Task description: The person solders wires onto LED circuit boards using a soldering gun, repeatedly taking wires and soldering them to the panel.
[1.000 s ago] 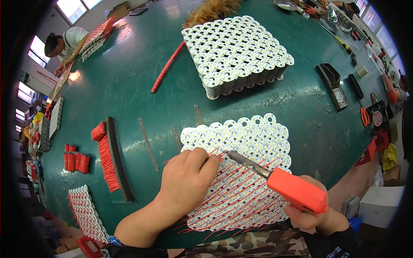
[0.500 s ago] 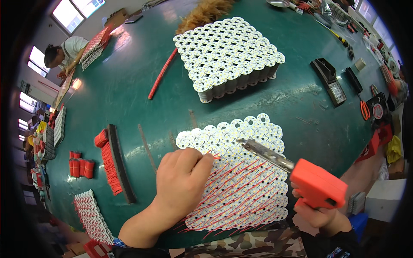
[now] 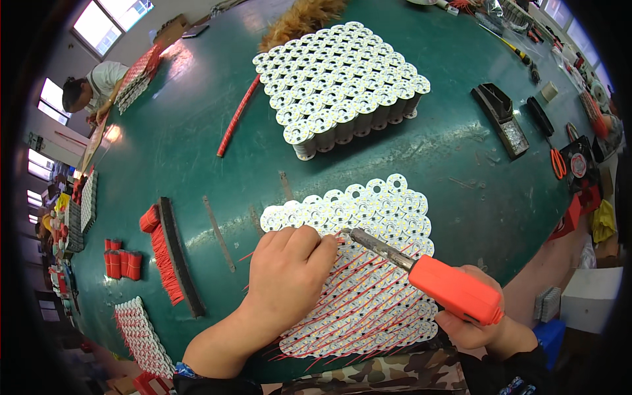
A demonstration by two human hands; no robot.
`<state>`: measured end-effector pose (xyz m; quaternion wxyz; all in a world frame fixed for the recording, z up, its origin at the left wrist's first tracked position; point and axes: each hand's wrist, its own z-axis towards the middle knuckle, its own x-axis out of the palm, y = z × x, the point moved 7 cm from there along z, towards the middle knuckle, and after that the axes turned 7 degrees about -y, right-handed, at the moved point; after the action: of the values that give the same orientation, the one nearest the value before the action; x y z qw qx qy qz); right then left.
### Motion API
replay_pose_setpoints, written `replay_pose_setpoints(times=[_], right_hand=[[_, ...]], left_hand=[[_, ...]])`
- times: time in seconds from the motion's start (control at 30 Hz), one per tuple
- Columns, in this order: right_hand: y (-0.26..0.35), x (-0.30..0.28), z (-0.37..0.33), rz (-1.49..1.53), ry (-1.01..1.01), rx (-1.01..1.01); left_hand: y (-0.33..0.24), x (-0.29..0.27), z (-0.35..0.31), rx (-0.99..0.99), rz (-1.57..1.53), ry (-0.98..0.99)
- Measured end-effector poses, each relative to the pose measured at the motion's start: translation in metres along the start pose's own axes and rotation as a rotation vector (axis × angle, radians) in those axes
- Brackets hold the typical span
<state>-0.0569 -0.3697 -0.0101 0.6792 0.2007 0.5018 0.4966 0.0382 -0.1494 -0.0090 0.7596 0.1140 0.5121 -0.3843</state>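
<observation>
The green table [image 3: 197,118] takes up nearly the whole view, and I have laid the work out across it so that each lot stays within reach.

At twelve o'clock stands a block of white round boards on short cylinders [image 3: 339,85], packed tight in rows, well apart from the sheet I am working on so the two lots do not mix. Just to its nine o'clock lies a red rod [image 3: 238,116], slanted.

At six o'clock, nearest my body, lies the flat sheet of round boards [image 3: 388,210], red wires [image 3: 359,289] fanning from it toward seven o'clock. I judge it is kept flat and close so both hands can bear down on it steadily.

At three o'clock sit a black tray [image 3: 500,118] and orange-handled scissors [image 3: 557,161], parked off the work area. At nine o'clock a black strip with a fringe of red wires [image 3: 170,253] lies ready as stock, with small red bundles [image 3: 122,262] beyond it.

My left hand [image 3: 286,276] rests on the sheet's near-left part, fingers curled and pressed together, the fingertips [image 3: 326,240] pinching a red wire end at a board so that it cannot shift.

My right hand [image 3: 477,326], at five o'clock, is closed round the orange handle of the soldering iron [image 3: 421,273]. I hold it low and slanted so its dark tip meets the wire just beside my left fingertips
</observation>
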Motion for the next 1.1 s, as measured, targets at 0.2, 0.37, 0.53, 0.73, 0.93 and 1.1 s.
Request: replay_pose_setpoints(times=[0.2,0.37,0.53,0.73,0.93,1.1], right_hand=[[0.0028,0.0014,0.0063,-0.013,-0.005,-0.031],[0.0038,0.0013,0.0065,-0.027,-0.024,-0.037],[0.005,0.0016,0.0068,-0.038,-0.023,-0.022],[0.0053,0.0021,0.0086,-0.054,-0.008,-0.037],[0.0041,0.0024,0.0076,-0.043,-0.011,-0.038],[0.007,0.0023,0.0095,-0.065,0.009,-0.033]], left_hand=[[0.0014,-0.0003,-0.0015,-0.004,-0.004,0.006],[0.0016,0.0009,-0.0041,0.036,0.003,-0.006],[0.0013,0.0016,-0.0039,0.031,0.006,0.016],[0.0021,0.0005,-0.0025,-0.011,-0.013,0.022],[0.0021,0.0005,-0.0013,-0.005,-0.015,0.029],[0.0024,-0.0003,-0.0023,0.002,-0.009,0.029]])
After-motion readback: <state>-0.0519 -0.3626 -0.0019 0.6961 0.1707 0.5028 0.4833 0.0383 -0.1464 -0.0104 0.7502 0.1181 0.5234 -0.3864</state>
